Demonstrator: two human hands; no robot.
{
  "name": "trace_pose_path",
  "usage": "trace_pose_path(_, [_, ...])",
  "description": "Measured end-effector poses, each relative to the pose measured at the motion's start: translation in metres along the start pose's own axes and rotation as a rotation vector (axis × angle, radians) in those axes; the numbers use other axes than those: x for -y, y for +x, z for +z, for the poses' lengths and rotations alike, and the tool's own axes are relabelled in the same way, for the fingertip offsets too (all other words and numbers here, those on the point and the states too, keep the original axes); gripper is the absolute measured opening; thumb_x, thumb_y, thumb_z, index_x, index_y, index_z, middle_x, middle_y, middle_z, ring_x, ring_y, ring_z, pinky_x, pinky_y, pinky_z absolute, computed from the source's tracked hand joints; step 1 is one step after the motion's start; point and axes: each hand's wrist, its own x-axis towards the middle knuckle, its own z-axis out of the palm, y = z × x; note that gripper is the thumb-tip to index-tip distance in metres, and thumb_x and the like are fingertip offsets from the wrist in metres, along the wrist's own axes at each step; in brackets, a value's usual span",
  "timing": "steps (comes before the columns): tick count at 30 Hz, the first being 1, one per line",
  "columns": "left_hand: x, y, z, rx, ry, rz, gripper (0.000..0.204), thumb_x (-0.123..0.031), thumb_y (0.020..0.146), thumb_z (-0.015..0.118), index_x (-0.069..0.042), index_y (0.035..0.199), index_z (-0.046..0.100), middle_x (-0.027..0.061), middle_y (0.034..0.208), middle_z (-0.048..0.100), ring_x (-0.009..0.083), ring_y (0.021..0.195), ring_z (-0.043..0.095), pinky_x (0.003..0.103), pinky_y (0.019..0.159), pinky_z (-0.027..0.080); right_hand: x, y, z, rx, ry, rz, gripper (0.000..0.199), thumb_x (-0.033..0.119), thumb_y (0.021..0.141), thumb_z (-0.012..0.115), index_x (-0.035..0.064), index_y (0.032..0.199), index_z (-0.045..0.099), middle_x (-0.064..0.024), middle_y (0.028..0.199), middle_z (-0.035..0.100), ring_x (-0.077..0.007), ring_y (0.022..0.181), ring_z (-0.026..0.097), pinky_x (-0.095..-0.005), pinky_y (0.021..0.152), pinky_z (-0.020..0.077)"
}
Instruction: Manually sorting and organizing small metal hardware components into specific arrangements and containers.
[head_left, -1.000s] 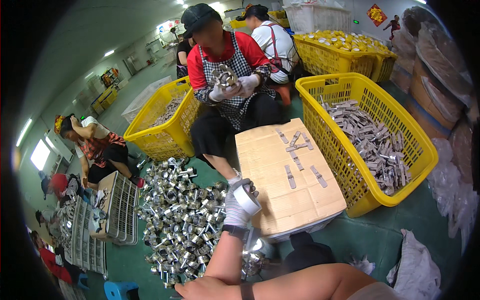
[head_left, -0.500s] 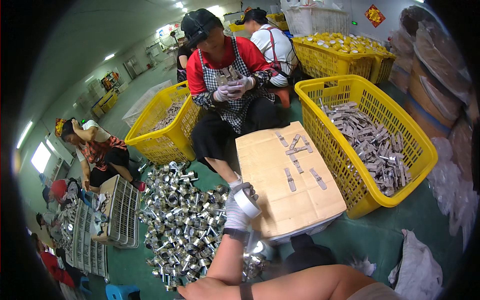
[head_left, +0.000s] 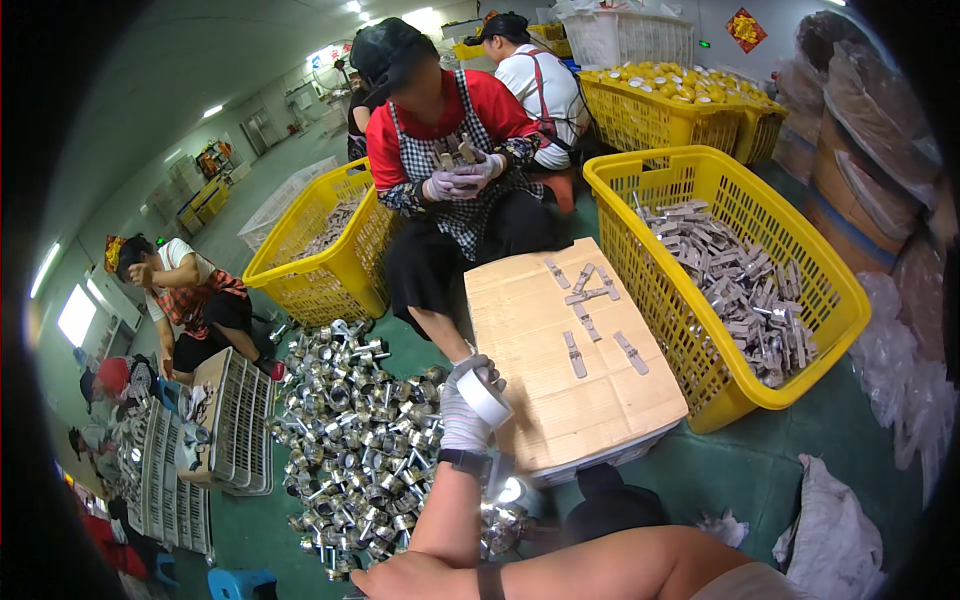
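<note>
Curled around a white roll (head_left: 484,400), fingers closed, and that's the gloved left hand (head_left: 463,412) at the left edge of the cardboard (head_left: 550,410), our landmark. No loose strip shows off the roll. On the cardboard itself, a few flat metal pieces (head_left: 575,353), scattered, unstacked. So only a small share is laid out, I'd judge: plenty more metal parts (head_left: 725,270) fill the yellow basket (head_left: 715,402) right of the cardboard, and a heap of fittings (head_left: 360,440) sprawls to its left. Beyond it, a co-worker's gloved hands (head_left: 465,180) clutch another bunch, partly covered by the fingers. Bare right hand (head_left: 395,577), well below the cardboard's left side, lies against the left forearm (head_left: 445,520); the lower edge crops it, so its grip I cannot tell. That dark shape (head_left: 615,510) just nearer than the cardboard? Hard to make out.
</note>
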Motion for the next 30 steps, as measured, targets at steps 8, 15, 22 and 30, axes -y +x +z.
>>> trace_pose_path(8, [0.008,0.002,-0.003,-0.024,0.173,0.151,0.011,-0.006,0.078,0.053,0.000,0.085,0.061,0.0066,0.067,0.055,0.0176,0.061,0.054,0.029,0.056,0.048,-0.007,0.000,0.009,-0.038,0.011,-0.013,0.019,0.022,0.076,0.058,0.0032,0.074,0.059,-0.0167,0.065,0.060,-0.0328,0.063,0.061,-0.0425,0.058,0.0478])
trace_pose_path(15, [0.006,0.015,-0.028,0.123,0.070,0.077,0.023,-0.003,0.076,0.058,0.001,0.098,0.055,0.0089,0.083,0.056,0.0201,0.071,0.054,0.034,0.066,0.047,0.000,-0.001,0.006,-0.043,-0.015,-0.024,0.019,0.023,0.076,0.057,0.0038,0.075,0.059,-0.0164,0.066,0.060,-0.0323,0.063,0.061,-0.0424,0.057,0.0478])
trace_pose_path(22, [0.002,0.017,-0.022,0.077,-0.029,0.011,0.015,-0.009,0.079,0.050,0.000,0.085,0.060,0.0058,0.065,0.054,0.0178,0.061,0.053,0.030,0.057,0.046,0.000,-0.003,0.003,-0.039,-0.038,-0.014,0.019,0.023,0.077,0.056,0.0040,0.076,0.059,-0.0149,0.067,0.061,-0.0318,0.064,0.061,-0.0422,0.058,0.0475])
trace_pose_path(30, [-0.002,0.011,-0.009,0.028,0.045,0.029,0.010,-0.008,0.077,0.052,0.000,0.081,0.058,0.0035,0.060,0.051,0.0159,0.058,0.051,0.029,0.056,0.044,-0.006,0.001,0.011,-0.043,0.024,-0.058,0.015,0.017,0.077,0.052,0.0018,0.081,0.055,-0.0151,0.069,0.060,-0.0310,0.063,0.061,-0.0404,0.056,0.0478])
